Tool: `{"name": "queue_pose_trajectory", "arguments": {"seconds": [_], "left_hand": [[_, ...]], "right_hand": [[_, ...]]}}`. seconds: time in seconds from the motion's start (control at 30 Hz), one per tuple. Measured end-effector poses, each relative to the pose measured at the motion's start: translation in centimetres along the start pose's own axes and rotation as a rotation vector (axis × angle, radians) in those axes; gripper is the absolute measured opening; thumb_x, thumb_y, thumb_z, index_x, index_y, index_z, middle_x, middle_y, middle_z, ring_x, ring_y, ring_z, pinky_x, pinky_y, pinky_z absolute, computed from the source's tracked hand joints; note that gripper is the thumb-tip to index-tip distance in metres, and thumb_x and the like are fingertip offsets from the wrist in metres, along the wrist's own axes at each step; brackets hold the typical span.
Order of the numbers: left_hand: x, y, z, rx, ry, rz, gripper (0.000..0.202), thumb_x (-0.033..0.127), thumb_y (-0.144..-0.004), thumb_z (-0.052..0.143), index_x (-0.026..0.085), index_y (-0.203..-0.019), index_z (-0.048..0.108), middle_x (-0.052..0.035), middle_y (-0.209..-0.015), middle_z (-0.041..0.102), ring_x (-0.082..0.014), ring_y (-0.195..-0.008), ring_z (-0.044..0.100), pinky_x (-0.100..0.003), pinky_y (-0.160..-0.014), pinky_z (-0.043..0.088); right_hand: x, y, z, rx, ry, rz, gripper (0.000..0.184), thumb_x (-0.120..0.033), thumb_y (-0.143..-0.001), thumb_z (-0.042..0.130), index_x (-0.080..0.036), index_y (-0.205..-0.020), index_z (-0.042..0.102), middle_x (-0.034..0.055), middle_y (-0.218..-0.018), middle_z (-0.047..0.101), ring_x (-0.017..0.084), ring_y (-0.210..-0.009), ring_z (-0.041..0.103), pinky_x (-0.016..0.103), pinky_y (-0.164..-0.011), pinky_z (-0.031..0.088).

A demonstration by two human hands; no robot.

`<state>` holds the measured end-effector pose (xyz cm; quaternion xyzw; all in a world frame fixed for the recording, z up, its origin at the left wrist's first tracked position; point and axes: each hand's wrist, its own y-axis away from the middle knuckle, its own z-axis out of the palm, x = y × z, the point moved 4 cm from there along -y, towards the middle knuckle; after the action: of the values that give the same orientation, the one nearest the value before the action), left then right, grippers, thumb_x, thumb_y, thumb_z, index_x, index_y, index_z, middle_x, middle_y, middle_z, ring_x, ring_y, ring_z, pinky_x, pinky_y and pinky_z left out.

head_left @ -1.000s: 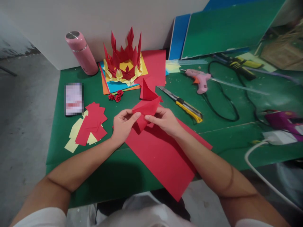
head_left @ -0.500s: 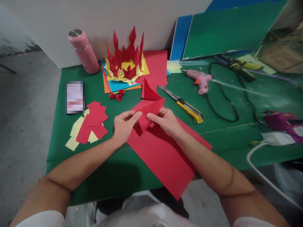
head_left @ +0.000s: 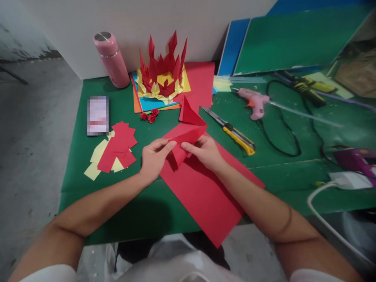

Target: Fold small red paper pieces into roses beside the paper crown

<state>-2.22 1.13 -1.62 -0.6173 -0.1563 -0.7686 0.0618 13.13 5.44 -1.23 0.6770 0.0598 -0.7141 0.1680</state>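
My left hand [head_left: 154,157] and my right hand [head_left: 203,151] both pinch a folded piece of red paper [head_left: 185,137] held just above the table. Its folded point sticks out to the upper right. Under my hands lies a large red sheet [head_left: 205,196] that runs past the table's front edge. A folded red triangle [head_left: 188,112] stands just behind the held piece.
A red and yellow paper crown [head_left: 163,76] sits on coloured sheets at the back beside a pink bottle [head_left: 111,59]. Cut red and yellow squares [head_left: 113,150] and a phone [head_left: 98,115] lie left. A yellow utility knife [head_left: 233,133], pink glue gun [head_left: 254,102] and cables lie right.
My hands and the folded paper keep the same hold. The view has shifted slightly, so everything sits a little further right and lower.
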Motion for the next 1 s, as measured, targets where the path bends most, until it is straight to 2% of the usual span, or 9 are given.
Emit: {"name": "queue_pose_trajectory", "arguments": {"seconds": [0.17, 0.27, 0.47, 0.63, 0.83, 0.9, 1.0], "left_hand": [[0.48, -0.1, 0.35, -0.033, -0.003, 0.007, 0.019, 0.036, -0.064, 0.082, 0.019, -0.066, 0.073, 0.0013, -0.071, 0.066, -0.0111, -0.072, 0.058, -0.025, -0.074, 0.047], [0.06, -0.1, 0.45, -0.023, 0.085, -0.067, 0.024, 0.04, -0.062, 0.083, 0.018, -0.066, 0.072, 0.0017, -0.069, 0.066, -0.0102, -0.066, 0.057, -0.025, -0.068, 0.048], [-0.35, -0.02, 0.4, 0.009, 0.143, -0.055, 0.023, 0.036, -0.059, 0.085, 0.019, -0.067, 0.073, 0.0024, -0.071, 0.066, -0.009, -0.068, 0.057, -0.025, -0.07, 0.047], [0.08, 0.12, 0.4, -0.014, 0.138, -0.019, 0.021, 0.035, -0.062, 0.083, 0.018, -0.067, 0.072, 0.0017, -0.075, 0.064, -0.0097, -0.074, 0.057, -0.025, -0.073, 0.048], [-0.1, 0.12, 0.47, 0.001, 0.157, -0.06, 0.028, 0.039, -0.057, 0.085, 0.018, -0.067, 0.069, 0.0028, -0.071, 0.065, -0.0089, -0.066, 0.057, -0.025, -0.066, 0.049], [-0.17, 0.07, 0.51, 0.015, 0.156, -0.068, 0.031, 0.039, -0.055, 0.086, 0.018, -0.068, 0.067, 0.0032, -0.07, 0.065, -0.0088, -0.065, 0.058, -0.025, -0.066, 0.05], [0.07, 0.03, 0.64, -0.009, 0.122, -0.022, 0.031, 0.038, -0.056, 0.086, 0.018, -0.071, 0.067, 0.0034, -0.071, 0.066, -0.0084, -0.066, 0.06, -0.025, -0.07, 0.052]], "right_hand": [[-0.15, 0.17, -0.18, 0.014, -0.02, -0.027, 0.036, -0.048, -0.063, 0.083, -0.019, -0.08, 0.072, 0.0006, -0.074, 0.071, 0.011, -0.058, 0.058, 0.023, -0.052, 0.048], [-0.16, 0.41, -0.03, 0.007, -0.017, -0.034, 0.033, -0.046, -0.064, 0.083, -0.02, -0.081, 0.072, 0.0016, -0.08, 0.073, 0.013, -0.066, 0.062, 0.026, -0.061, 0.053], [-0.04, 0.78, 0.22, 0.045, -0.06, -0.007, 0.035, -0.048, -0.064, 0.083, -0.02, -0.081, 0.071, 0.0011, -0.078, 0.071, 0.011, -0.059, 0.058, 0.024, -0.056, 0.05], [-0.02, 0.91, 0.59, 0.007, -0.083, 0.03, 0.036, -0.05, -0.066, 0.081, -0.019, -0.077, 0.069, -0.0003, -0.071, 0.068, 0.008, -0.055, 0.054, 0.022, -0.05, 0.047], [-0.02, 0.99, 0.51, 0.021, -0.046, -0.011, 0.035, -0.05, -0.066, 0.081, -0.019, -0.079, 0.069, -0.0002, -0.072, 0.069, 0.009, -0.053, 0.055, 0.022, -0.049, 0.047], [-0.06, 1.0, 0.45, 0.026, -0.022, -0.037, 0.033, -0.049, -0.067, 0.08, -0.02, -0.081, 0.07, 0.0, -0.074, 0.07, 0.009, -0.055, 0.057, 0.023, -0.052, 0.05], [-0.27, 1.0, 0.42, 0.017, 0.009, -0.091, 0.031, -0.047, -0.07, 0.079, -0.021, -0.083, 0.071, 0.0012, -0.079, 0.073, 0.012, -0.066, 0.064, 0.027, -0.065, 0.055]]}}
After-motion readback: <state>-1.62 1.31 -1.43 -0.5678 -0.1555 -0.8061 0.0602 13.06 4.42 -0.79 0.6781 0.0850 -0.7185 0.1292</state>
